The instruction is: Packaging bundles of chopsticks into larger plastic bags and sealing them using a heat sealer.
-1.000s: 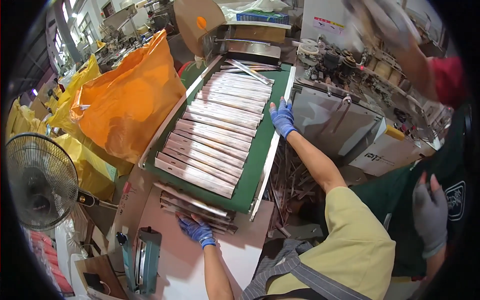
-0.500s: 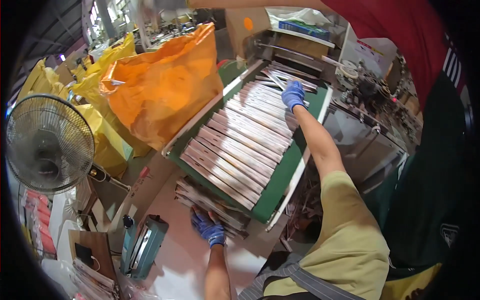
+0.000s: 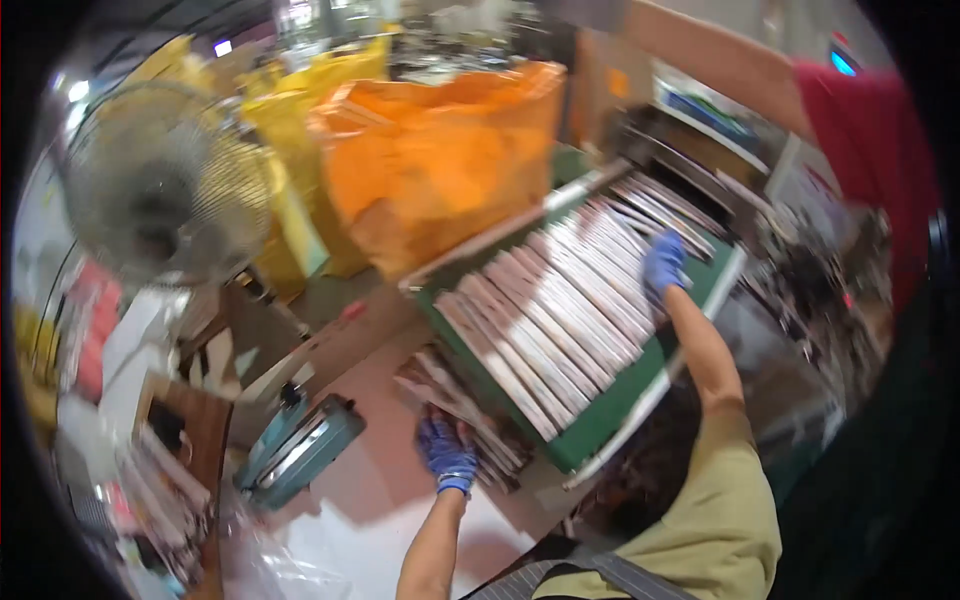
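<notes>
Thin, flat pale packets (image 3: 560,310) lie overlapping in a long row on a green conveyor belt (image 3: 595,430). My right hand (image 3: 664,268), in a blue glove, rests at the right edge of this row near its far end. Its fingers are smeared, and whether they grip a packet cannot be made out. On the table below the belt's near end sits a loose stack of similar packets (image 3: 465,405). My left hand (image 3: 446,452), also gloved in blue, lies against the near side of that stack with its fingers stretched apart.
A large orange sack (image 3: 430,160) stands beyond the belt, with yellow sacks (image 3: 300,120) behind. At left are a standing fan (image 3: 165,190) and a teal bench sealer (image 3: 305,450). Another person's arm (image 3: 720,65) with a red sleeve reaches across the top right. Machinery (image 3: 790,270) stands at right.
My view has swung left, so the belt, sacks and fan appear farther right. Both hands stay at about the same places, by the row and the stack. The picture is more blurred.
</notes>
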`<state>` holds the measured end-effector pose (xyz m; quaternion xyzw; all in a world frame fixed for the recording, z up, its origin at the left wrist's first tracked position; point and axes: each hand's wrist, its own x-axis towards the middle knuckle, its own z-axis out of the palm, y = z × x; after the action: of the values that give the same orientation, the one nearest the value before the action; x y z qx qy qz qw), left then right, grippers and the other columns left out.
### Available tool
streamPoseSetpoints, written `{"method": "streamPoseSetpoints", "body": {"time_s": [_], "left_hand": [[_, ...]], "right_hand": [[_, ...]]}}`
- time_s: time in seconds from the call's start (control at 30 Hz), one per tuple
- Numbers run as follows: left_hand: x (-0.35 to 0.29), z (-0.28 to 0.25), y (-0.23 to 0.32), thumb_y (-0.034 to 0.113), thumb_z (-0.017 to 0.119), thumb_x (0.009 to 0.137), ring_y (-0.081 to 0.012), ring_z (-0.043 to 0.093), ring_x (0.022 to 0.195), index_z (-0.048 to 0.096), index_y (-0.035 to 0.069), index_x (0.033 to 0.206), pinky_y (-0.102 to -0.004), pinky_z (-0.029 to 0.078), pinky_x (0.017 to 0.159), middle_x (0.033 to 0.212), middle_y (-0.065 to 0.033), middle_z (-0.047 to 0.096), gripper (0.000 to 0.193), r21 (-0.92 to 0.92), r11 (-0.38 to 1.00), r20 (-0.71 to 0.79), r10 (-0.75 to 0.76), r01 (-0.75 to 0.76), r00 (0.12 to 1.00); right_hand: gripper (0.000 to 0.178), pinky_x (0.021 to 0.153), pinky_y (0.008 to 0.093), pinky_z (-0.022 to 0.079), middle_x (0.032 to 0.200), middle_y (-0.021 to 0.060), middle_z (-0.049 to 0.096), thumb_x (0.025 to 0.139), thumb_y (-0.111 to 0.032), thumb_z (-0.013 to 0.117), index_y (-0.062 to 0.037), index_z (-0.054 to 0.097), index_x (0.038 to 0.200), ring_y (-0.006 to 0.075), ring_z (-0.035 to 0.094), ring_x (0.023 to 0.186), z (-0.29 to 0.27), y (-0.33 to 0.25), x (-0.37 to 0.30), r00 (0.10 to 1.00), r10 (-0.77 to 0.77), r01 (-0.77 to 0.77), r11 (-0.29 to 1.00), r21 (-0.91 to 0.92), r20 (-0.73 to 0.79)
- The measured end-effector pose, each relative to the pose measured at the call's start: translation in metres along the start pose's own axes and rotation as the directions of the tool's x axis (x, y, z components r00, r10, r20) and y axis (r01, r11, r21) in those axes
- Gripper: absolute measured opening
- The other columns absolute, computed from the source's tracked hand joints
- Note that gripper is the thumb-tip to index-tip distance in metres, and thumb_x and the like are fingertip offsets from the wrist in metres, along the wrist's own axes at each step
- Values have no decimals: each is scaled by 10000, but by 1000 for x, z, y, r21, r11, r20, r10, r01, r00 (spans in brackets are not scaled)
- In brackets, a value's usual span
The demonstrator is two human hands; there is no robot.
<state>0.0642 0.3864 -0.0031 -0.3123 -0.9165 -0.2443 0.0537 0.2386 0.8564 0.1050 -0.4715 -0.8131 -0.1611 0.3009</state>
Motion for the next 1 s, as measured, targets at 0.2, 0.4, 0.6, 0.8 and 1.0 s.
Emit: {"method": "streamPoseSetpoints", "body": {"time_s": [0.2, 0.4, 0.6, 0.8, 1.0], "left_hand": [[-2, -6, 20, 338, 474, 820, -367, 358, 1162, 365, 9, 1236, -479, 259, 980, 1297, -199, 356, 542, -60, 991, -36, 114, -116, 993], [-9, 6, 32, 315, 444, 835, -385, 364, 1151, 355, -1, 1264, -452, 263, 989, 1286, -208, 384, 540, 18, 995, -9, 98, -98, 995], [8, 10, 60, 288, 426, 857, -357, 351, 1193, 324, 20, 1296, -439, 264, 998, 1315, -175, 382, 524, 58, 994, -40, 94, -91, 995], [9, 10, 88, 195, 423, 877, -332, 366, 1188, 267, 70, 1329, -420, 276, 999, 1324, -158, 366, 495, -134, 974, 131, -163, 181, 978], [7, 14, 101, 283, 500, 799, -347, 372, 1157, 372, 21, 1242, -452, 270, 983, 1287, -165, 391, 530, 120, 992, 31, 29, -32, 999]], "right_hand": [[463, 902, 418, 380, 1092, 230, 532, 762, -344, 550, 2, 555, 1069, 372, 482, 1036, 11, 54, 53, 958, 278, -281, 959, -45, -69], [603, 854, 374, 441, 1064, 200, 587, 721, -540, 529, -10, 626, 992, 316, 564, 995, 34, 51, 76, 816, 536, -500, 842, -203, 214], [815, 1058, 456, 149, 1432, 179, 175, 803, -609, 343, -16, 258, 1356, 306, 147, 1333, 16, 45, 91, 684, 496, -443, 865, -235, 535], [665, 1028, 562, 120, 1428, 116, 227, 826, -554, 347, -154, 307, 1356, 288, 186, 1323, 33, 106, 105, 740, 539, -443, 840, -312, 403], [435, 932, 459, 358, 1170, 144, 519, 853, -419, 387, -139, 520, 1158, 318, 481, 1093, 73, 121, 99, 863, 236, -200, 972, -126, 447]]}}
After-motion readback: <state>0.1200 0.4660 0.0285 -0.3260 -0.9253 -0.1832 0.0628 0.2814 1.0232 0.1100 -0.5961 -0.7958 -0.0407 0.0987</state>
